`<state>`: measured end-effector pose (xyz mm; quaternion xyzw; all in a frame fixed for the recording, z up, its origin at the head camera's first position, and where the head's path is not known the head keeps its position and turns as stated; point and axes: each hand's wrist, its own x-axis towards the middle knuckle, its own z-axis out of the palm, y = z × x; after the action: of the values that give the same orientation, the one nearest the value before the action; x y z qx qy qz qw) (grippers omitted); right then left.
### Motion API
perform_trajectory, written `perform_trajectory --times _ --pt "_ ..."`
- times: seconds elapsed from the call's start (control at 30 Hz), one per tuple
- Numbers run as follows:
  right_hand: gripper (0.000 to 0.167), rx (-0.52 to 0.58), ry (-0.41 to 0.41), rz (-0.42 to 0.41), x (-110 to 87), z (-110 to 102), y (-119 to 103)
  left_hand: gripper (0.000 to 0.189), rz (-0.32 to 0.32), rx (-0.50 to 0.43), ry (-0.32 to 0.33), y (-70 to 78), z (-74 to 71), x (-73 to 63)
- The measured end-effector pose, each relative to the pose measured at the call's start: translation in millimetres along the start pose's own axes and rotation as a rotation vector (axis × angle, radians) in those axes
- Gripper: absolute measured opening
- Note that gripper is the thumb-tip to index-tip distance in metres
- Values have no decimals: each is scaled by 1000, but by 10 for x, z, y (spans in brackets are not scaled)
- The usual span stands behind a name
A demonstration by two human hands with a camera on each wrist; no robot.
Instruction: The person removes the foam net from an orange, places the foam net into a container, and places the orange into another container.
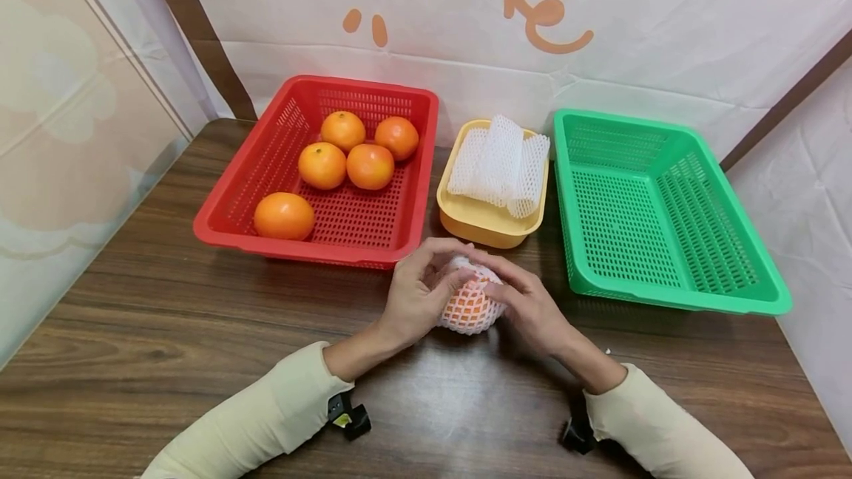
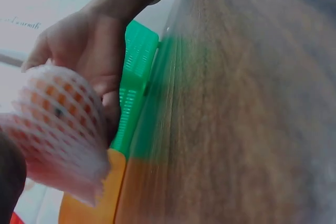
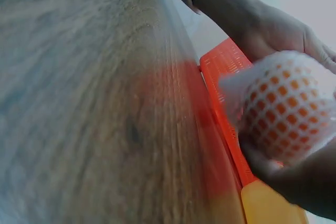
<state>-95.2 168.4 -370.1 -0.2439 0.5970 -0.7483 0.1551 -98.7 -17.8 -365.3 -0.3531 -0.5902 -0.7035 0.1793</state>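
An orange wrapped in a white foam net is between both hands, over the table in front of the baskets. My left hand holds its left side, with the thumb across the top near the net's edge. On the other side my right hand grips it, thumb and fingers curled on the net. In the left wrist view the netted orange shows its stem end through the mesh, and loose net hangs past it. The right wrist view shows the net covering the fruit. Some fingertips are hidden.
At the back left a red basket holds several bare oranges. A small yellow tub with white foam nets stands in the middle. To the right is a green basket. A printed cloth hangs behind the wooden table.
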Motion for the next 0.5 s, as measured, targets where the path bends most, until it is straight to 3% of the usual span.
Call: perform_trajectory --times 0.1,0.2,0.33,0.5 --pt "41 -91 101 18 8 -32 7 38 -177 130 -26 22 -11 -33" --pt "38 -159 155 21 17 -43 11 45 -303 302 -30 39 -6 -58" --pt "37 -229 167 5 25 -31 12 52 -376 477 -55 51 17 -75" --pt "38 -187 194 64 19 -34 5 70 -432 541 -116 69 22 -83"
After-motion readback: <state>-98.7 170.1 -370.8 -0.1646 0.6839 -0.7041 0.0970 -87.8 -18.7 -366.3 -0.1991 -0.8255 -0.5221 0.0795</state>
